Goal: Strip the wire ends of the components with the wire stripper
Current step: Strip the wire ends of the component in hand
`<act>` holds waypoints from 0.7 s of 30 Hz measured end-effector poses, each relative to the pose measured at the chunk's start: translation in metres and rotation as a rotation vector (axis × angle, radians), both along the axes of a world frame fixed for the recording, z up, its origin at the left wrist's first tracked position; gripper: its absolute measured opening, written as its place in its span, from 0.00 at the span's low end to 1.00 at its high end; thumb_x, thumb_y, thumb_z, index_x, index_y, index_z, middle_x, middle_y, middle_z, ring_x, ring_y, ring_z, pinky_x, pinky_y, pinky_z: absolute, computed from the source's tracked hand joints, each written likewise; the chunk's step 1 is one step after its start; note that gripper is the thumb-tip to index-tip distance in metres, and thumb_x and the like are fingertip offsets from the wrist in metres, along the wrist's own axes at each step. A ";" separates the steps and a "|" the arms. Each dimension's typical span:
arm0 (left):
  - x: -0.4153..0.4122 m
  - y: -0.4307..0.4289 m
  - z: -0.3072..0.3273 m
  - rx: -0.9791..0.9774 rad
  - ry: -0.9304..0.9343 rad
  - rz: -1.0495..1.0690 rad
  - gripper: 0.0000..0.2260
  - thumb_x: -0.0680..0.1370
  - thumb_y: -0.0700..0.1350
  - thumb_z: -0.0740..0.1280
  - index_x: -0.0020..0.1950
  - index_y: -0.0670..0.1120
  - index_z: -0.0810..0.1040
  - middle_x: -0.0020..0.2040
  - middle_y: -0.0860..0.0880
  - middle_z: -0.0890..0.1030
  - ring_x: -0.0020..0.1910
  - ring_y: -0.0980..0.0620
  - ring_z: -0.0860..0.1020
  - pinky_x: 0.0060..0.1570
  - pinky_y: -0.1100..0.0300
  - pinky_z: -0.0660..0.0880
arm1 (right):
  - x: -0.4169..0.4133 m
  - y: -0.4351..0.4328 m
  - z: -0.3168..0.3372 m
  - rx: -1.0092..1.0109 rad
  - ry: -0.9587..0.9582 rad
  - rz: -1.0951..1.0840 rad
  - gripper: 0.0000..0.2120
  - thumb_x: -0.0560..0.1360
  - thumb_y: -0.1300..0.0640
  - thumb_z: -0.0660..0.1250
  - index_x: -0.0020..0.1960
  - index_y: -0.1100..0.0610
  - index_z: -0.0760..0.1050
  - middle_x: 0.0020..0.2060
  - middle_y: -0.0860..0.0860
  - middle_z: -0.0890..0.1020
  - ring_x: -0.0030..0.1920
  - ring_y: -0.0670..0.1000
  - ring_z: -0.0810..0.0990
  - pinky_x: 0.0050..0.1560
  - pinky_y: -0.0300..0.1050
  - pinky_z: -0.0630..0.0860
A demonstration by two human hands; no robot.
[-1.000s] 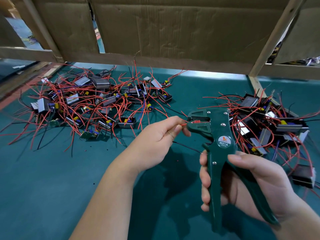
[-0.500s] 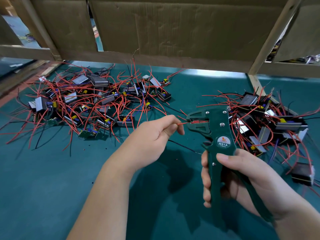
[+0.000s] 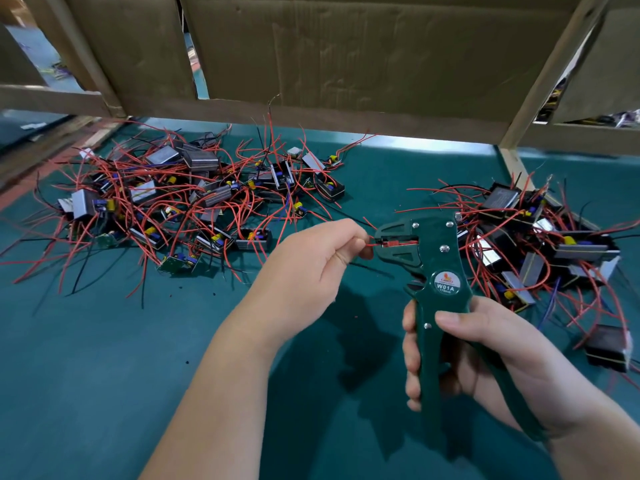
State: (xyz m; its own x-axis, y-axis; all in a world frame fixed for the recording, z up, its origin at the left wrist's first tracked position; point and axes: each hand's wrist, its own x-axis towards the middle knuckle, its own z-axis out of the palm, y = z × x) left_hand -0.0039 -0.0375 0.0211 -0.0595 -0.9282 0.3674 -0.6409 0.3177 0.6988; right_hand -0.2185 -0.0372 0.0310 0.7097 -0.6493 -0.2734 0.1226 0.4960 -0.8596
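At frame centre the left hand (image 3: 311, 268) pinches a thin red wire (image 3: 371, 241) in a narrow grip, the wire's end inside the head of a dark green wire stripper (image 3: 445, 261); the right hand (image 3: 491, 348) wraps its handles in a full grip, lower right.

wire stripper (image 3: 437, 268): showing dark green, red insert in its head, round red-and-white label
held wire (image 3: 370, 241): showing red
piled wires (image 3: 166, 209): showing mostly red, some black
table mat (image 3: 104, 358): showing plain teal
cardboard (image 3: 346, 46): showing brown
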 end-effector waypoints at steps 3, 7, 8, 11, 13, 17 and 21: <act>-0.004 0.000 -0.001 -0.014 0.088 0.028 0.10 0.80 0.48 0.57 0.47 0.50 0.78 0.31 0.59 0.76 0.30 0.62 0.74 0.36 0.65 0.70 | 0.000 0.000 -0.001 -0.004 -0.008 -0.010 0.26 0.57 0.48 0.81 0.47 0.62 0.79 0.35 0.66 0.77 0.33 0.62 0.79 0.36 0.57 0.78; -0.009 0.000 -0.001 -0.035 0.125 0.039 0.09 0.81 0.48 0.57 0.49 0.50 0.77 0.31 0.54 0.72 0.31 0.55 0.70 0.34 0.58 0.69 | -0.002 -0.001 0.002 0.002 -0.028 -0.003 0.26 0.58 0.49 0.81 0.47 0.63 0.79 0.35 0.66 0.77 0.33 0.62 0.78 0.37 0.58 0.77; -0.009 0.000 0.000 -0.045 0.137 0.032 0.08 0.80 0.48 0.58 0.47 0.51 0.76 0.31 0.54 0.72 0.30 0.56 0.69 0.34 0.60 0.68 | -0.002 -0.001 0.002 0.005 -0.035 0.004 0.25 0.58 0.49 0.81 0.47 0.63 0.79 0.35 0.66 0.77 0.33 0.62 0.78 0.37 0.58 0.77; -0.008 0.001 0.004 -0.055 0.181 -0.011 0.08 0.80 0.48 0.60 0.41 0.54 0.72 0.31 0.57 0.69 0.30 0.58 0.65 0.32 0.66 0.64 | -0.001 0.001 0.002 0.006 -0.048 0.022 0.24 0.59 0.50 0.80 0.48 0.63 0.78 0.35 0.66 0.76 0.33 0.62 0.79 0.37 0.59 0.77; -0.008 0.001 0.004 -0.056 0.176 -0.025 0.09 0.80 0.48 0.60 0.40 0.55 0.70 0.31 0.57 0.68 0.30 0.58 0.64 0.32 0.66 0.63 | -0.001 0.002 0.002 0.005 -0.050 0.023 0.24 0.59 0.50 0.80 0.47 0.62 0.79 0.36 0.66 0.77 0.33 0.63 0.78 0.37 0.59 0.77; -0.009 0.001 0.003 -0.053 0.137 -0.040 0.08 0.81 0.50 0.58 0.42 0.54 0.68 0.31 0.52 0.67 0.29 0.56 0.64 0.32 0.58 0.64 | -0.001 0.001 0.003 0.010 -0.055 0.006 0.24 0.58 0.50 0.81 0.47 0.62 0.79 0.35 0.66 0.77 0.33 0.63 0.78 0.37 0.58 0.77; -0.008 0.001 0.004 -0.066 0.095 -0.045 0.08 0.81 0.50 0.58 0.42 0.56 0.68 0.30 0.51 0.68 0.28 0.56 0.63 0.30 0.59 0.63 | -0.001 0.001 0.003 0.008 -0.051 0.010 0.24 0.58 0.50 0.81 0.47 0.62 0.79 0.35 0.66 0.77 0.33 0.62 0.78 0.37 0.58 0.77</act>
State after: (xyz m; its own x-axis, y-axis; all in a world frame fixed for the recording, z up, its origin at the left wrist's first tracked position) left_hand -0.0118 -0.0363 0.0247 -0.0623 -0.8989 0.4337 -0.5572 0.3919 0.7321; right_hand -0.2196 -0.0365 0.0335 0.7294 -0.6399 -0.2419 0.1608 0.5040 -0.8486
